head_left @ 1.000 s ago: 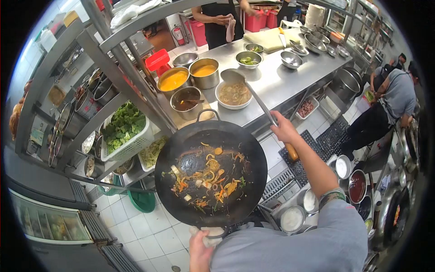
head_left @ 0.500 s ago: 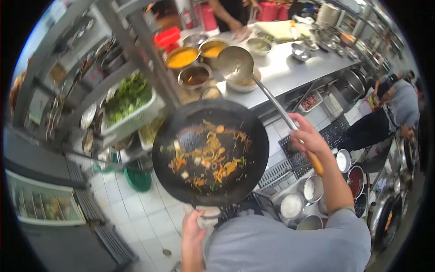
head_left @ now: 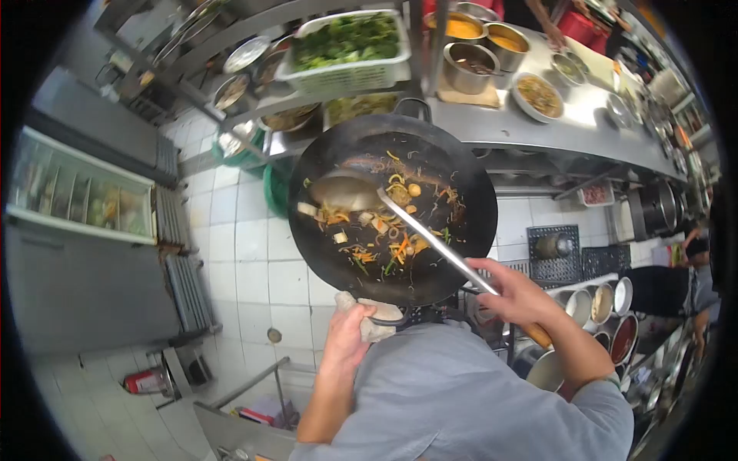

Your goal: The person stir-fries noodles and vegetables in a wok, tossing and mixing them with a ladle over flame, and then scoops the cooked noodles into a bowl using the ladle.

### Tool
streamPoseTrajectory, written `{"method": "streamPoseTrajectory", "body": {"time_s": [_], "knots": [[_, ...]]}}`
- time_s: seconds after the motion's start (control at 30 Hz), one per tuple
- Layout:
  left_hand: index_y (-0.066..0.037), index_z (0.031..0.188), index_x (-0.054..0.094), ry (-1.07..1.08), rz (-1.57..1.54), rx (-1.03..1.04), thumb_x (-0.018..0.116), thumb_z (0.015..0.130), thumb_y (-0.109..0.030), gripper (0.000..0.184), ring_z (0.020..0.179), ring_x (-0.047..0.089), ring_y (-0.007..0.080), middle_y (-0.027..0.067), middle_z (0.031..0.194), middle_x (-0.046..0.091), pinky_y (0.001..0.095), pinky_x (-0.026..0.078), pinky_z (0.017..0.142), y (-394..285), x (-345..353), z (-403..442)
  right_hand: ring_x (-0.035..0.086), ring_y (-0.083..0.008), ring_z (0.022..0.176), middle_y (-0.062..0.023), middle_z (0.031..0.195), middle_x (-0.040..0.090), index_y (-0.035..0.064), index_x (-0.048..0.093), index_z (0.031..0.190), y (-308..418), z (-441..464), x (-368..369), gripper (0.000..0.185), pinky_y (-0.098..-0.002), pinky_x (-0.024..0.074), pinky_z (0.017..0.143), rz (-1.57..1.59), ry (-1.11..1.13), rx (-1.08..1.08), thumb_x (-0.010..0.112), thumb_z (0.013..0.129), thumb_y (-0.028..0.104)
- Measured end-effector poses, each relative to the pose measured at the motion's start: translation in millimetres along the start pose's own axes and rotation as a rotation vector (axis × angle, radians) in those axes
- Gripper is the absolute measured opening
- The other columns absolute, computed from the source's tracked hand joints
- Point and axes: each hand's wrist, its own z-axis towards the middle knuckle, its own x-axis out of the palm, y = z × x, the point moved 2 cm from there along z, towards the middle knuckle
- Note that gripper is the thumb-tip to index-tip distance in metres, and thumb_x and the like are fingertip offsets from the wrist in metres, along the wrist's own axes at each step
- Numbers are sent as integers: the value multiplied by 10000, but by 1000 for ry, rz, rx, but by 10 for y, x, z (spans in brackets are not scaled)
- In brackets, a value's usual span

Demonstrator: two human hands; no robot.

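Observation:
A black wok (head_left: 430, 284) is held up in front of my body, with loose stir-fried food (head_left: 392, 223) of carrot strips, pale cubes and greens inside. My left hand (head_left: 350, 338) is closed around the wok's near handle through a beige cloth (head_left: 377, 315). My right hand (head_left: 516, 293) grips the long ladle (head_left: 438, 246) near its wooden end. Its bowl rests inside the wok on the left, partly over the food. An oval white bowl (head_left: 523, 107) of similar food stands on the steel counter beyond the wok.
Steel pots (head_left: 470, 81) stand on the counter (head_left: 600, 146). At far left of it, a white basket (head_left: 346, 77) of greens sits on a shelf. Below is a green bin (head_left: 274, 188). Several containers (head_left: 580, 307) stand to my right. A person's hand (head_left: 555, 34) shows across the counter.
The ladle has come down from above the counter into the wok, and my right hand has lowered with it. The view has turned, shifting the counter rightward. My left hand still holds the wok.

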Motion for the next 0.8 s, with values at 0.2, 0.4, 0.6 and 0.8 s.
{"method": "streamPoseTrajectory", "body": {"time_s": [0.2, 0.4, 0.6, 0.8], "knots": [[-7, 1208, 573, -135, 23, 144, 613, 861, -17, 349, 920, 670, 185, 78, 1035, 661, 350, 568, 796, 69, -355, -355, 525, -146, 507, -46, 722, 538, 178, 387, 1501, 19, 416, 284, 600, -332, 438, 460, -158, -208, 73, 577, 945, 54], [0, 1118, 543, -313, 236, 386, 579, 871, -8, 251, 853, 651, 173, 83, 979, 641, 332, 553, 766, 266, -470, -208, 460, -97, 461, -6, 736, 500, 172, 442, 1356, 373, 590, 1173, 399, -286, 400, 400, 602, 202, 397, 554, 985, 75], [20, 1115, 488, -404, 295, 440, 553, 868, -6, 257, 792, 638, 155, 107, 984, 610, 324, 558, 657, 258, -1251, 120, 372, -57, 429, 15, 736, 444, 252, 451, 1413, 59, 688, 1673, 393, -273, 362, 374, 1370, 833, 469, 505, 1050, 111], [-11, 1146, 598, -426, 71, 347, 578, 848, -21, 298, 882, 659, 166, 84, 1059, 667, 326, 555, 748, 50, -1627, -266, 368, -44, 449, 13, 768, 453, 247, 387, 1502, -52, 873, 1916, 521, -257, 352, 371, 1104, 749, 410, 540, 1022, 114]]}}
